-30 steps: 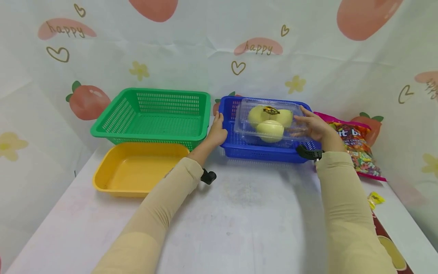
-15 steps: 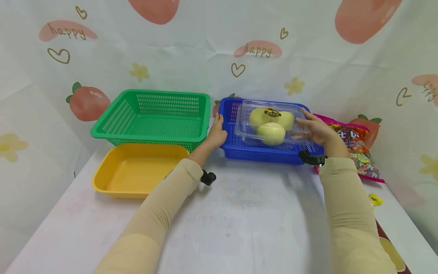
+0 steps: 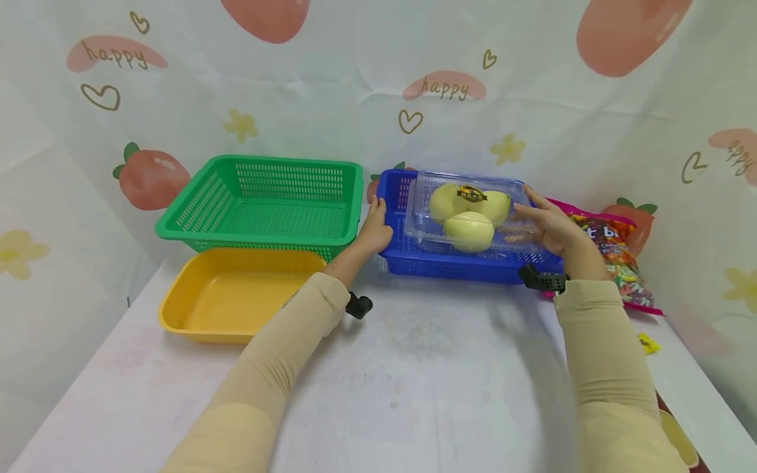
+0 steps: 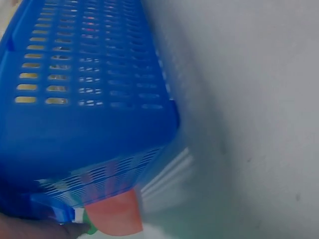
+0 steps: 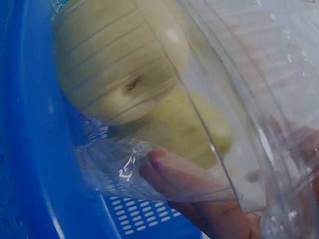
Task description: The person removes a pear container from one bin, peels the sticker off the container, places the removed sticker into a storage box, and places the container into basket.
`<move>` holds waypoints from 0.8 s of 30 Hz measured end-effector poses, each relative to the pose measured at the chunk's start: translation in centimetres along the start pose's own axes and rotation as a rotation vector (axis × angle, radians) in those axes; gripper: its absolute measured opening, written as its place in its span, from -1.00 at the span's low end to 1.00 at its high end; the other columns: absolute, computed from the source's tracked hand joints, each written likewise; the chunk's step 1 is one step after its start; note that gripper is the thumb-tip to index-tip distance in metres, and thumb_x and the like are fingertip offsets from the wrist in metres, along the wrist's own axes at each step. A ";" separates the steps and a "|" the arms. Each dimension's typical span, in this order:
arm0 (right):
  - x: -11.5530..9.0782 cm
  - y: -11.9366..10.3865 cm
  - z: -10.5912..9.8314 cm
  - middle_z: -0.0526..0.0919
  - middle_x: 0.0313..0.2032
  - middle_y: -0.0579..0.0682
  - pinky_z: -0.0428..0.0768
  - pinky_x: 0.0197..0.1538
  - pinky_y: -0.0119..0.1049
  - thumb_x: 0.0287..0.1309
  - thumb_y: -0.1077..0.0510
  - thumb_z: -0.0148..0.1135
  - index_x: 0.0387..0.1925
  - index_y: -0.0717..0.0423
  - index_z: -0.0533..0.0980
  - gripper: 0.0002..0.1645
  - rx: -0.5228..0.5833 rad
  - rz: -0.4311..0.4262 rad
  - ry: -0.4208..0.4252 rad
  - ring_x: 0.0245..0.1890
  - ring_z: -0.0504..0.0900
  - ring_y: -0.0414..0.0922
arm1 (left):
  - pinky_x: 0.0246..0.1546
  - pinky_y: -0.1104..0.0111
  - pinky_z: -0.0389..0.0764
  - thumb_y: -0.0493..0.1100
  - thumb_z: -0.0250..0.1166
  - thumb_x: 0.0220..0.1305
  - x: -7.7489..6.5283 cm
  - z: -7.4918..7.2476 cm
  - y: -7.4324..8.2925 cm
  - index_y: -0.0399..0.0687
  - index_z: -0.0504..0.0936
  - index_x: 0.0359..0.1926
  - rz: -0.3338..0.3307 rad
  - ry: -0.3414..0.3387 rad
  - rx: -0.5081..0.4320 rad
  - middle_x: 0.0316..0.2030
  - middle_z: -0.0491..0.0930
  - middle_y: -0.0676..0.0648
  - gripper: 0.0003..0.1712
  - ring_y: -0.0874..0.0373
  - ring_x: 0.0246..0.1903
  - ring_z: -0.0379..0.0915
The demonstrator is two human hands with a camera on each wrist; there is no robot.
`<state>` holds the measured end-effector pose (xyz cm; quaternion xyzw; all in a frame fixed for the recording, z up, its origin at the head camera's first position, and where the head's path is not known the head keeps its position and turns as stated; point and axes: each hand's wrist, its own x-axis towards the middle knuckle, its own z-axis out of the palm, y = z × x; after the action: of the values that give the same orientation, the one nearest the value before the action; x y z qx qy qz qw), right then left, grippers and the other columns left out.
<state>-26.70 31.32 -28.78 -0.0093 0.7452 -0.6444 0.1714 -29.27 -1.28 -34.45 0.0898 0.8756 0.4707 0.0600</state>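
Observation:
In the head view a clear plastic clamshell box with a dark and gold label lies tilted over the blue perforated basket. Three round, pale yellow-green fruits show through its lid. My right hand grips the box at its right end. In the right wrist view, some of the right hand's fingers show through the plastic, below the fruits. At the left end of the basket my left hand holds the rim. The left wrist view has the basket's outer wall, with part of that hand at the lower left.
A green perforated basket stands at the back left, with a yellow tray in front of it. Right of the blue basket leans a candy bag; a small yellow wrapper lies nearer on the table. A patterned cloth hangs behind.
My right hand has shifted slightly to the right, and the box of fruits has moved a little with it. The left hand stays at the basket's left end.

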 end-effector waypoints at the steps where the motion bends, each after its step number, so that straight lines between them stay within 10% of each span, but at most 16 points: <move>1: -0.1 0.0 0.1 -0.25 0.44 0.17 0.67 -0.22 -0.35 0.33 -0.03 -0.05 0.41 -0.32 -0.46 -0.06 0.008 -0.006 0.000 -0.30 0.66 -0.32 | 0.46 0.15 -0.20 -0.40 -0.17 0.20 0.0 -0.1 0.1 -0.22 -0.25 0.44 -0.004 -0.005 0.031 0.47 -0.44 -0.11 -0.20 -0.06 0.46 -0.45; 6: -0.8 -0.4 0.4 0.18 0.19 0.08 0.68 -0.23 -0.33 0.32 0.00 -0.03 0.42 -0.29 -0.45 -0.05 0.031 -0.034 0.007 -0.32 0.68 -0.27 | 0.43 0.00 -0.22 -0.31 -0.14 0.26 -0.2 -0.7 0.7 -0.23 -0.11 0.44 0.006 0.015 0.097 0.47 -0.33 -0.20 -0.27 -0.19 0.44 -0.42; 14: -1.7 -1.0 0.8 0.41 -0.07 -0.11 0.69 -0.24 -0.30 0.32 0.04 -0.01 0.42 -0.29 -0.45 -0.03 0.080 -0.068 0.011 -0.31 0.71 -0.24 | 0.44 0.09 -0.09 -0.15 -0.14 0.43 -1.1 -1.5 2.6 -0.05 -0.03 0.45 0.045 0.054 -0.199 0.48 -0.20 -0.07 -0.38 0.00 0.46 -0.26; 19: -2.0 -1.6 1.2 0.31 0.08 0.01 0.69 -0.26 -0.31 0.34 0.07 -0.03 0.43 -0.32 -0.43 -0.05 0.107 -0.076 0.022 -0.33 0.71 -0.24 | 0.44 0.14 -0.03 -0.03 -0.16 0.46 -1.7 -2.0 3.6 0.02 -0.02 0.45 0.077 0.065 -0.315 0.47 -0.14 -0.03 -0.39 0.05 0.45 -0.20; 24: -2.5 -2.3 1.8 -0.25 0.45 0.19 0.68 -0.25 -0.34 0.33 0.07 -0.02 0.41 -0.41 -0.41 -0.06 0.101 -0.081 0.012 -0.32 0.70 -0.27 | 0.43 0.25 0.03 0.04 -0.13 0.45 -2.3 -2.5 4.4 0.01 -0.02 0.45 0.170 0.093 -0.412 0.46 -0.05 -0.04 -0.36 0.07 0.44 -0.11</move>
<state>-24.33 29.80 -26.11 -0.0269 0.7118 -0.6875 0.1411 -27.04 -1.42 -29.41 0.1272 0.7521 0.6466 -0.0031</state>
